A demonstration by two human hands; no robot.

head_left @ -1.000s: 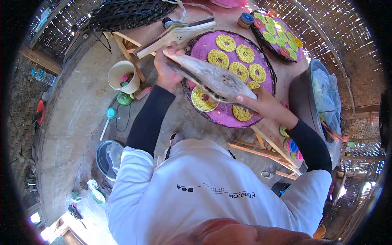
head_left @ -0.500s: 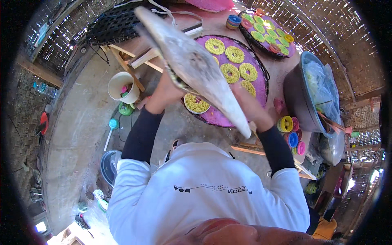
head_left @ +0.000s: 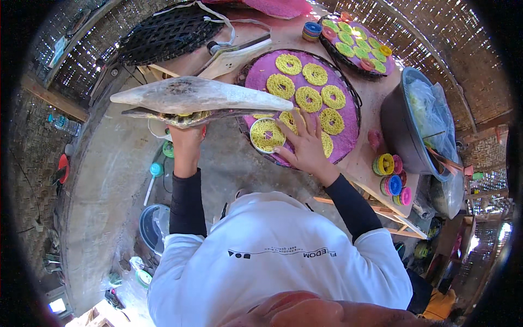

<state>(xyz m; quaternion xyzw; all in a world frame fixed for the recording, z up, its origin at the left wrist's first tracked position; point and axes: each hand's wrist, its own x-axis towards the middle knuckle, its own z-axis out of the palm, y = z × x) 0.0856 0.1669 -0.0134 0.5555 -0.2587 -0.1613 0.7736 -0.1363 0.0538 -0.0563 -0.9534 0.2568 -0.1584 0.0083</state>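
My left hand (head_left: 187, 134) grips the underside of a flat, grey, oval woven lid or tray (head_left: 196, 98), held edge-on and level to the left of the table. My right hand (head_left: 305, 146) lies spread and flat on a round purple tray (head_left: 348, 117) that carries several yellow ring-shaped noodle cakes (head_left: 309, 99). Its fingers rest beside a cake sitting in a round white mould (head_left: 267, 134) at the tray's near edge.
A second purple tray with green and yellow cakes (head_left: 357, 46) stands at the back. A dark basin with a plastic bag (head_left: 414, 128) sits right, with colourful round moulds (head_left: 389, 174) near it. A black woven tray (head_left: 163, 32) lies back left; a bucket (head_left: 150, 226) stands on the floor.
The grey lid, held up over the purple tray by both hands, has swung left and level. My right hand let go of it and came down flat on the tray.
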